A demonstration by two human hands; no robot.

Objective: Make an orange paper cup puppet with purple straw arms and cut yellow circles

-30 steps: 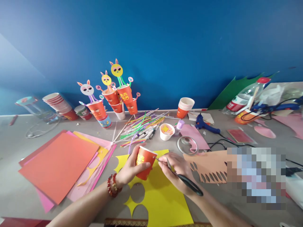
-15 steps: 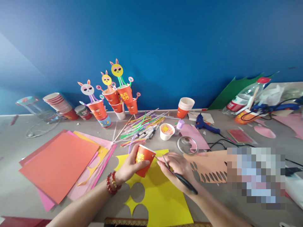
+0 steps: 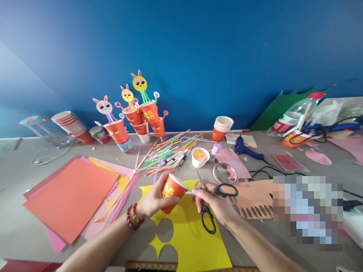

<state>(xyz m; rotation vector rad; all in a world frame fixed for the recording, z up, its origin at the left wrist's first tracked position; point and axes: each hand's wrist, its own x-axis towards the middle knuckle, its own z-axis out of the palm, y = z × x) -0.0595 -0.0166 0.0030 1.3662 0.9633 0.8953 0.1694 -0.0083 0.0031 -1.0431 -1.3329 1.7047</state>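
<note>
Beyond red cup [image 3: 173, 190], straws [image 3: 170, 151], glue gun [image 3: 248, 149]

One head-worn view — facing forward and down — takes in both hands, tabletop, wall.

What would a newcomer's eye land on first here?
Three rabbit-faced cup figures, standing left of centre before the bright blue wall. Next, in the near middle, the left hand holds a red paper cup and the right hand black-handled scissors, above a yellow sheet with round cut-outs.
</note>
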